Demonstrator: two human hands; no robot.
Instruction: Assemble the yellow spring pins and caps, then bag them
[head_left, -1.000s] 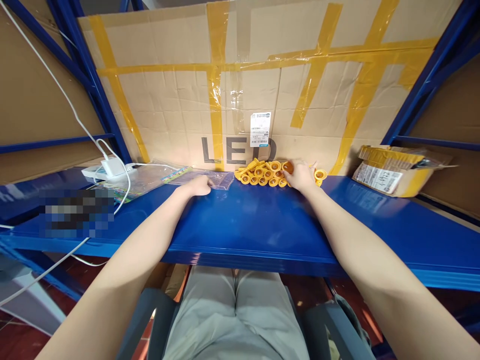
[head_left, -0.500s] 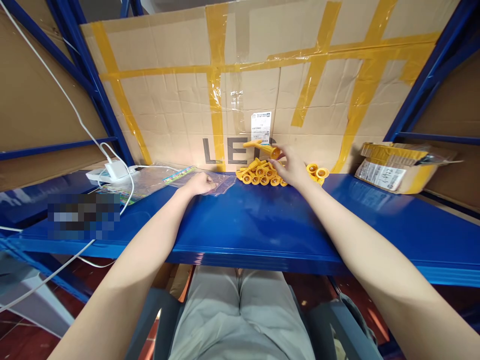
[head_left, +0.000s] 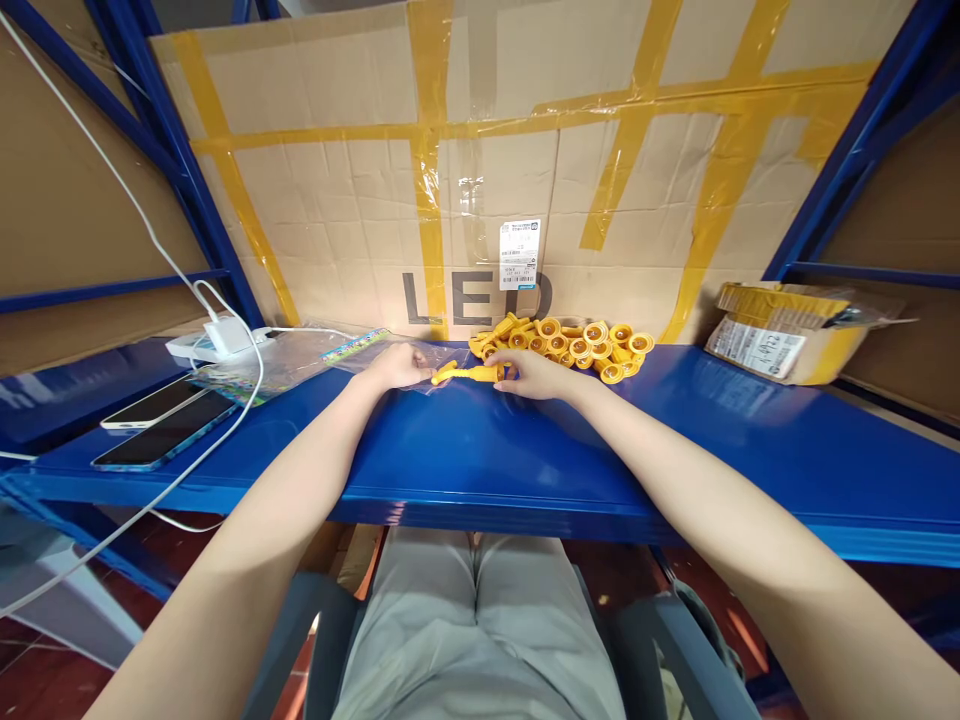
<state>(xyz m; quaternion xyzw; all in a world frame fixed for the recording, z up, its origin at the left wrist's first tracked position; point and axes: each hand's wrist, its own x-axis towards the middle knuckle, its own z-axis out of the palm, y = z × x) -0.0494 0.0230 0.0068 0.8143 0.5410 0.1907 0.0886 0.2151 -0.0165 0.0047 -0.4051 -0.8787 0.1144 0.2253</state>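
Note:
My right hand [head_left: 531,374] pinches a small yellow flashlight [head_left: 480,373] by its flared round head. The narrow end of the flashlight points left, toward my left hand [head_left: 401,366]. My left hand is closed on a clear plastic bag [head_left: 442,380] lying on the blue shelf; its fingertips are partly hidden. The flashlight's tip is over or at the edge of the bag, and I cannot tell whether it is inside. Behind my right hand lies a pile of similar yellow flashlights [head_left: 579,348], most with their round heads facing me.
More clear bags with a colourful header [head_left: 358,346] lie left of my left hand. Two phones [head_left: 161,430] and a white charger [head_left: 225,338] with cables sit at the far left. An opened carton [head_left: 787,335] stands at the right. A large taped cardboard sheet [head_left: 337,220] backs the blue shelf [head_left: 495,450].
My right hand has brought a yellow flashlight from above the pile down and left to the bag by my left hand. My left hand has stayed nearly in place.

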